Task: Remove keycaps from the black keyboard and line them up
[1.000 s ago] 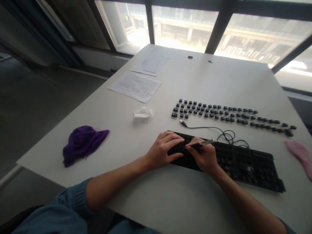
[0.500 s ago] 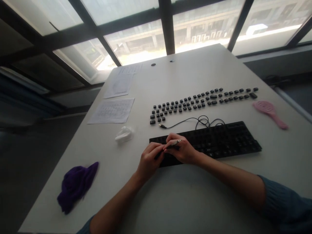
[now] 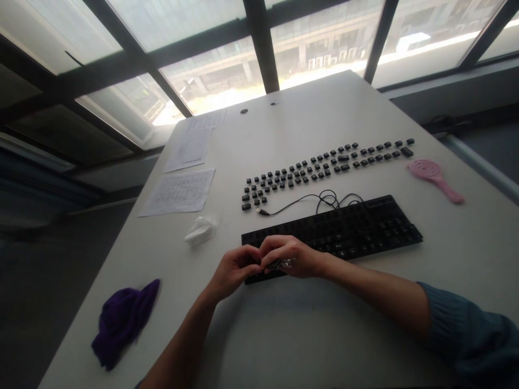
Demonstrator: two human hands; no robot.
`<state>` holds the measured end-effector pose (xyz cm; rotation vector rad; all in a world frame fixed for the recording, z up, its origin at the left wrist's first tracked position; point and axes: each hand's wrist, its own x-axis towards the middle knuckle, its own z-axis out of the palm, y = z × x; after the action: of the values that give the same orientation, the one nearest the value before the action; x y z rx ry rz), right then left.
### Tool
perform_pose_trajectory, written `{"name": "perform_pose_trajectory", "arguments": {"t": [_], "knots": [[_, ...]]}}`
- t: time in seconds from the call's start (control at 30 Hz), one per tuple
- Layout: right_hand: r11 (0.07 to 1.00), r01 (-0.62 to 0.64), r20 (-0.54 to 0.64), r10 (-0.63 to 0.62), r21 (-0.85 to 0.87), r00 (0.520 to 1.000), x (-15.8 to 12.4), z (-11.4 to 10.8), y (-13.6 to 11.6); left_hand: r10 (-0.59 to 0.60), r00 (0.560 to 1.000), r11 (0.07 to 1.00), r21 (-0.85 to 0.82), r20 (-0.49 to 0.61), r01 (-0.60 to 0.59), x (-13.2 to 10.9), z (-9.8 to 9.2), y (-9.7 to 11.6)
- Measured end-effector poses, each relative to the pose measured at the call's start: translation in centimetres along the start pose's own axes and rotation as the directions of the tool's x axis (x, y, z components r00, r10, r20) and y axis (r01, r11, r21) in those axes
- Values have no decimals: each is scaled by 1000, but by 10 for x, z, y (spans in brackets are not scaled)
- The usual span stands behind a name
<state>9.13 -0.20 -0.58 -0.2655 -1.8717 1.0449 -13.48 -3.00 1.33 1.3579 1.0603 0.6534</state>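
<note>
The white worktop (image 3: 324, 335) is carrying everything, running out to the windows. A black keyboard (image 3: 336, 229) is lying slantwise across its middle, its long front edge facing the person, probably so that both hands can reach its left end without stretching.

Beyond it and well apart, loose keycaps (image 3: 324, 162) are sitting in rows that run parallel to the keyboard. They seem to be laid out this way to hold their order. Two papers (image 3: 178, 192) are lying at the far left, clear of the hands. A purple cloth (image 3: 121, 321) is slumping near the left front corner. A pink brush (image 3: 432, 173) is resting at the far right, just past the end of the keycap rows. Both are lying well apart from the hands.

The left hand (image 3: 233, 270) and right hand (image 3: 290, 256) are meeting over the keyboard's left front corner, fingertips almost touching. A crumpled tissue (image 3: 199, 230) is lying just to the left of that corner. The cable (image 3: 320, 200) is looping between the keyboard and the keycaps, its plug lying loose on the worktop.

The right grip is closing on a thin tool (image 3: 283, 263), held low and nearly flat, likely for fine control. The tool is lying inside that grip, its tip pointing at the left fingers just above the keyboard's edge. Whether the left grip is pinching anything I cannot tell. It appears to be bracing there.
</note>
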Motion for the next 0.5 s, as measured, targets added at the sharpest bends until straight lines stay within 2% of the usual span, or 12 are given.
{"name": "perform_pose_trajectory", "arguments": {"t": [0.13,0.2,0.33,0.43,0.5], "knots": [[1000,21,20,-22,17,1000,1,0,-2,-10,998,998,-60,63,14,1,-6,1],[999,13,9,-14,32,1000,1,-1,-3,4,999,996,-90,32,-1,2,-8,1],[999,-21,-15,21,46,1000,1,-1,-2,64,985,997,-35,-163,-71,4,-13,3],[998,-47,7,47,29,999,0,-1,0,121,945,992,82,-305,-101,11,-18,10],[998,-59,24,58,20,998,-1,-1,1,151,922,981,172,-358,-94,22,-22,18]]}}
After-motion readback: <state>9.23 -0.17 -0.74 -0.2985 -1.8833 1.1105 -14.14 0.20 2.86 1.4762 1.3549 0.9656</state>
